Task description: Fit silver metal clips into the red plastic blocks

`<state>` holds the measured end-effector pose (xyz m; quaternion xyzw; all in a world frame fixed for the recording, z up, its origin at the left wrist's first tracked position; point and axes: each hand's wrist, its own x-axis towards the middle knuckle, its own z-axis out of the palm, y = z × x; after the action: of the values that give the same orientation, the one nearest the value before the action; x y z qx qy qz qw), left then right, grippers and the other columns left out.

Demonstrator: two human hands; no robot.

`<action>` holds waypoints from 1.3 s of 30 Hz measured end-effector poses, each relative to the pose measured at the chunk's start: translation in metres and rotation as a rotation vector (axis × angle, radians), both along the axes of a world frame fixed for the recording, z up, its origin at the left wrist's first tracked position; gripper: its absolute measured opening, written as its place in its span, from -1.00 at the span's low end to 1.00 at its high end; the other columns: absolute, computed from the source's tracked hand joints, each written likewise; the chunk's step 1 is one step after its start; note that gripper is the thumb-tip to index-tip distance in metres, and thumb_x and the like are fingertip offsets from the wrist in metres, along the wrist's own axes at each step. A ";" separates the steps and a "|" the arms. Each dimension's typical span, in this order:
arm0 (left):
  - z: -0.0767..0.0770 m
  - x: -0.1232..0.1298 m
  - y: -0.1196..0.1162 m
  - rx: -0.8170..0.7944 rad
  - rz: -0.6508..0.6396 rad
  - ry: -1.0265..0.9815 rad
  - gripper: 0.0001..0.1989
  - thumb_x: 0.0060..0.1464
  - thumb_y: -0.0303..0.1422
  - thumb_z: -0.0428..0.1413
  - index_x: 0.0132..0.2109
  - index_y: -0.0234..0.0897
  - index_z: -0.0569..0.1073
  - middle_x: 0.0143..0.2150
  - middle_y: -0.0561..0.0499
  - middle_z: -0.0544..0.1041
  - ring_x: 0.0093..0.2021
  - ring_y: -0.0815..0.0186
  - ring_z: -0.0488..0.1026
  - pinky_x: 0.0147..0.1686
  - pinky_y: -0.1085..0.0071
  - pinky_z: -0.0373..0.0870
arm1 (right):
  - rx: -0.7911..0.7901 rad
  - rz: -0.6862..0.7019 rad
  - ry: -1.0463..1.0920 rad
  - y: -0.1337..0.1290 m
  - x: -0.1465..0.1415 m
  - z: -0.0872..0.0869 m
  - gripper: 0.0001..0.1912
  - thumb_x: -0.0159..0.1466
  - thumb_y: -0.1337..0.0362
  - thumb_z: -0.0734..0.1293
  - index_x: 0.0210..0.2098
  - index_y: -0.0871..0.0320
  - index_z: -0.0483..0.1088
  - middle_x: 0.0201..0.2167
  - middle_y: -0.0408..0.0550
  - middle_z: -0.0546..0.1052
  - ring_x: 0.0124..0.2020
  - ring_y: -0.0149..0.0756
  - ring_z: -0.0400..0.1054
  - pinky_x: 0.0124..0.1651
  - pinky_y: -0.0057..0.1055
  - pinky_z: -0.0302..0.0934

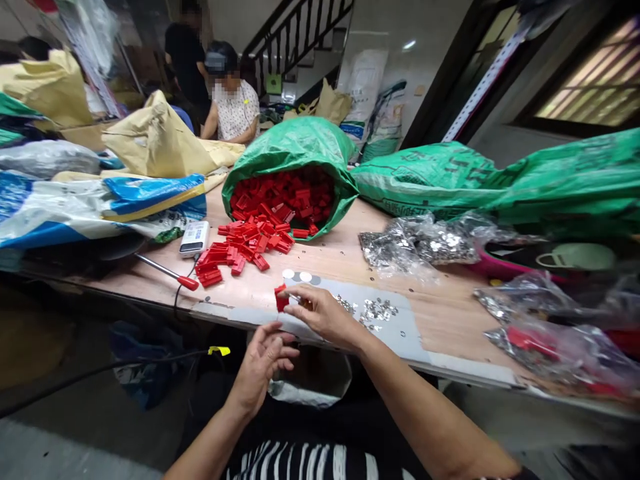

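My right hand (323, 317) reaches over the table's front edge, thumb and forefinger closed on a small red plastic piece (281, 299). Something small and amber shows inside its curled fingers, too hidden to name. Just below and to the left, my left hand (265, 367) is held palm up in front of the edge, fingers apart with nothing visible in them. Small shiny metal parts (379, 311) lie scattered on a grey mat (400, 333) to the right of my right hand. Many more red plastic pieces (240, 247) spill from a green woven sack (300, 143).
A red-handled lever (187, 283) and a white device (195, 238) stand left of the heap. Clear bags of metal parts (420, 243) lie to the right. An open bag (313, 393) hangs below the edge. Across the table sits a person (235, 110); another stands behind.
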<state>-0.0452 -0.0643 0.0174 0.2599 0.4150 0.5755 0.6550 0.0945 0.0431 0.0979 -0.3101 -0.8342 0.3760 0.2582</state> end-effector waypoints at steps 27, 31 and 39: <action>0.022 0.033 0.002 -0.258 -0.216 -0.448 -0.62 0.11 -0.26 0.14 0.07 -0.24 0.37 -0.31 -0.07 0.55 -0.46 0.41 0.49 -0.43 0.51 0.42 | 0.287 -0.414 -0.379 -0.018 0.155 -0.055 -0.87 0.28 0.30 0.22 -0.28 0.07 0.42 -0.27 -0.05 0.52 -0.22 -0.24 0.42 -0.17 -0.34 0.27; 0.023 0.033 0.003 -0.320 -0.194 -0.497 -0.72 0.16 -0.24 0.08 -0.09 -0.36 0.44 -0.34 -0.12 0.56 -0.48 0.41 0.49 -0.46 0.52 0.43 | 0.312 -0.422 -0.359 -0.016 0.161 -0.053 -0.87 0.29 0.29 0.19 -0.26 0.09 0.37 -0.27 -0.04 0.51 -0.27 -0.25 0.42 -0.20 -0.35 0.26; 0.022 0.035 0.005 -0.325 -0.195 -0.501 -0.77 0.19 -0.29 0.06 -0.11 -0.39 0.42 -0.28 -0.14 0.58 -0.42 0.36 0.55 -0.42 0.50 0.49 | 0.111 -0.490 -0.183 -0.021 0.149 -0.038 -0.86 0.27 0.18 0.23 -0.30 0.11 0.32 -0.42 -0.11 0.47 -0.41 -0.34 0.34 -0.32 -0.44 0.19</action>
<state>-0.0098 -0.0591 0.0389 0.0406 0.3002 0.4821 0.8221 0.2434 0.0219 0.0598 -0.5209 -0.7734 0.2263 0.2815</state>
